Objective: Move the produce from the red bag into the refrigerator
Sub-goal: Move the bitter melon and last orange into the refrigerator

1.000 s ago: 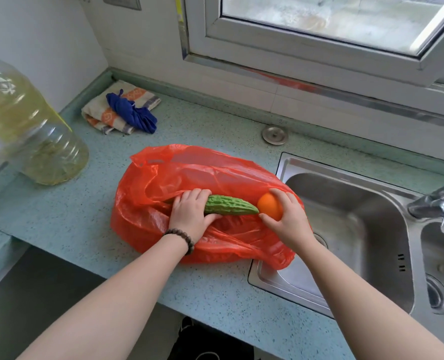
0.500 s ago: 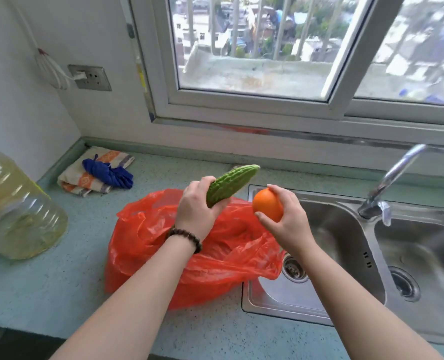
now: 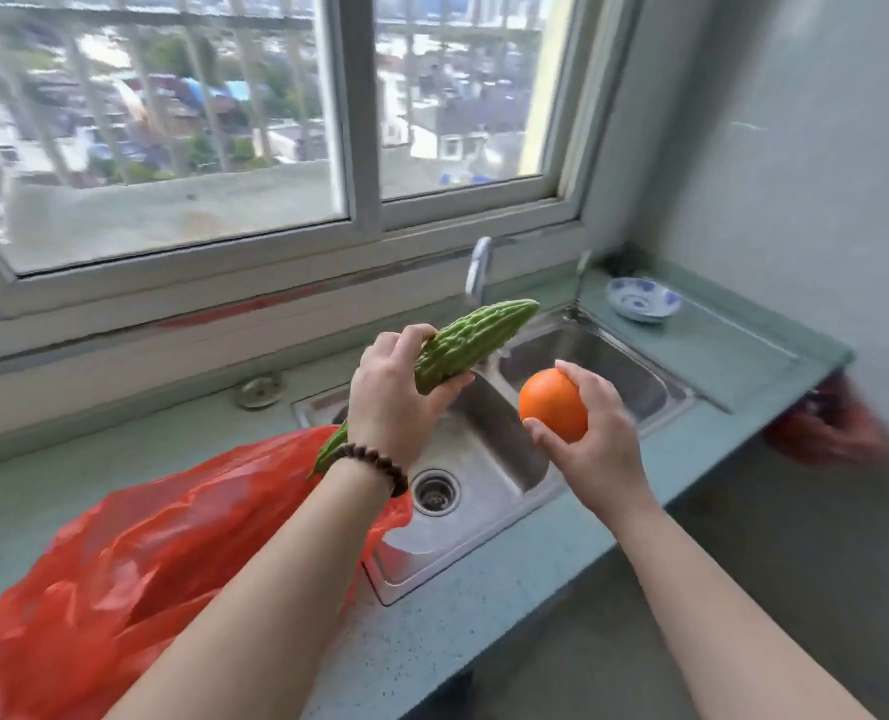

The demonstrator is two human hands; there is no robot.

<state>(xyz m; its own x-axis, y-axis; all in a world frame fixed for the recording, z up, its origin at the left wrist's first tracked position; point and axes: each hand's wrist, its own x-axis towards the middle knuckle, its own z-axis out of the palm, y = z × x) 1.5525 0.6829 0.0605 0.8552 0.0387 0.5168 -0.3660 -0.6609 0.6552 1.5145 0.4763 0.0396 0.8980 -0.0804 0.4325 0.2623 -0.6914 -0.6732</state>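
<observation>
Head view: left hand (image 3: 390, 394) grips a bitter gourd (image 3: 466, 343), right hand (image 3: 595, 433) holds an orange (image 3: 551, 405), both above the sink (image 3: 484, 532), right of the red bag (image 3: 136, 553). Refrigerator unseen; storing remains.

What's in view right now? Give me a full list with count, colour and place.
Bitter gourd: one, green, gripped in left hand above the sink.
Orange: one, orange, held in right hand above the sink.
Bag: one, red, on the counter left of the sink.
Sink: one, steel, two basins, set in the counter.
Tap: one, chrome, behind the sink.
Bowl: one, white and blue, counter's far right corner.
Counter: one, pale green.
Window: one, white frame, behind the counter.
Bracelet: one, dark beads, left wrist.
Left hand: one.
Right hand: one.
</observation>
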